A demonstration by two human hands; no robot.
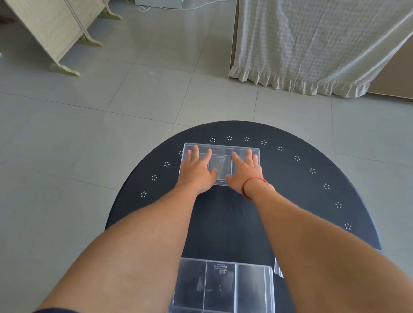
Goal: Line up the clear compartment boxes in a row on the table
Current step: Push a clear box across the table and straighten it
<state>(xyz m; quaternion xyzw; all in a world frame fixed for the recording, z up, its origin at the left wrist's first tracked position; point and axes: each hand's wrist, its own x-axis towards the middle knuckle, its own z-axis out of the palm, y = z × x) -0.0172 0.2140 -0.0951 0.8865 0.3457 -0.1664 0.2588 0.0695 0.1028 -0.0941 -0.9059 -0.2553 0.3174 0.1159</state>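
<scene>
Two clear compartment boxes show fully on the round black counter (303,216). The far box (220,164) sits in the middle of the frame, close to the far rim of the counter. The near box (222,293) sits at the bottom middle of the frame, well apart from the far one. Each has three parts inside. A small clear edge, maybe a third box (278,268), peeks out beside the right arm at the lower right, but most of it is hidden.

Both hands lie flat on the far box with fingers spread. The left hand (196,168) presses on its left part and the right hand (245,171) on its right part. They are not gripping it; they push down on it. A red string (252,184) is tied around the right wrist.

What could go wrong? The far box is near the rim with the white dot marks. I think one push too far could slide it off onto the tile floor (76,131). The box looks smooth and light, so flat palms may slip on it, or one hand may push harder and turn it crooked. Then the row would not be straight. The arms also pass close over the near box, so pulling back low could bump it out of place.
</scene>
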